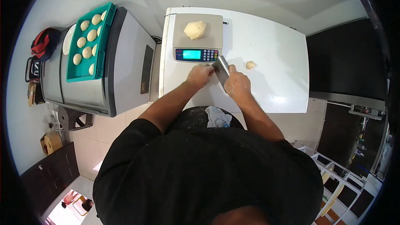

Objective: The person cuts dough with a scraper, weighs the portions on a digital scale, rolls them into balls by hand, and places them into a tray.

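Note:
My right hand [237, 84] is closed around a metal dough scraper [222, 67], tilted over the white table near the front of the scale. My left hand [200, 76] is closed, its fingertips at the blade's left side; what they pinch, if anything, is hidden. Both hands have flour on them. A lump of dough [195, 30] rests on the plate of the digital scale [211, 37], whose display glows blue-green with unreadable digits. To the right of the scraper lies a small scrap of dough [250, 65].
On the left, a green tray [74, 75] of several round dough balls stands on a grey chest-like appliance [127, 58]. The white table [279, 87] holds the scale. A dark panel [346, 58] is at the right, and a white rack [333, 175] is low at right.

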`<action>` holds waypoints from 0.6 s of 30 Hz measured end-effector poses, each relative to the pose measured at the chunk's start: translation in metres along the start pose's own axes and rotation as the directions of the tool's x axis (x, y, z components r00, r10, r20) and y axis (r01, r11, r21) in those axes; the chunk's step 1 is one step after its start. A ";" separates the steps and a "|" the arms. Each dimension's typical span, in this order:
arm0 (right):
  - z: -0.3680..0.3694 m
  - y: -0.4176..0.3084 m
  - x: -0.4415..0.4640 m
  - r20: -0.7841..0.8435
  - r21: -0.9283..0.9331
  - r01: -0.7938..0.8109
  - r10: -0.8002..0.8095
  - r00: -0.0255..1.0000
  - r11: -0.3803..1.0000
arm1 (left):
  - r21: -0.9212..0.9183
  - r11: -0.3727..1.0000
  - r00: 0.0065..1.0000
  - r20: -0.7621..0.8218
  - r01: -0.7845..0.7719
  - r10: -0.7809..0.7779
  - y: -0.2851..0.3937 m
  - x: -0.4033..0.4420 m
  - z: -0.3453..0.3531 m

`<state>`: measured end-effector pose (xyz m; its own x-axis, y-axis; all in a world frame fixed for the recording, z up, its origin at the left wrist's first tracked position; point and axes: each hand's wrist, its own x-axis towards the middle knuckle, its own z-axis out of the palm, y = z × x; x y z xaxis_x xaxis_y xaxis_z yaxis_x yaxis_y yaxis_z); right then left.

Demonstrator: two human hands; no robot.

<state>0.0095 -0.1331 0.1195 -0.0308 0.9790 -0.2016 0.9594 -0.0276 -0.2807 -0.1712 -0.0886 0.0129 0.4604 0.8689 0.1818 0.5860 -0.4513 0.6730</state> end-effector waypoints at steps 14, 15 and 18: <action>0.014 0.033 -0.004 -0.034 0.099 -0.004 0.007 0.999 0.995 | -0.115 0.935 0.775 -0.530 0.337 -0.344 -0.003 0.039 -0.086; 0.015 0.037 -0.006 -0.032 0.102 -0.003 0.006 0.999 0.995 | -0.134 0.909 0.720 -0.568 0.395 -0.397 -0.005 0.050 -0.097; 0.009 0.045 -0.003 -0.061 0.181 -0.034 0.046 0.997 0.983 | -0.043 0.918 0.742 -0.574 0.394 -0.346 -0.028 0.065 -0.097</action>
<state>0.0504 -0.1391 0.0985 0.0306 0.9872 -0.1566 0.8934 -0.0973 -0.4385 -0.2226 0.0005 0.0751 -0.2434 0.9178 0.3138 0.6910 -0.0631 0.7201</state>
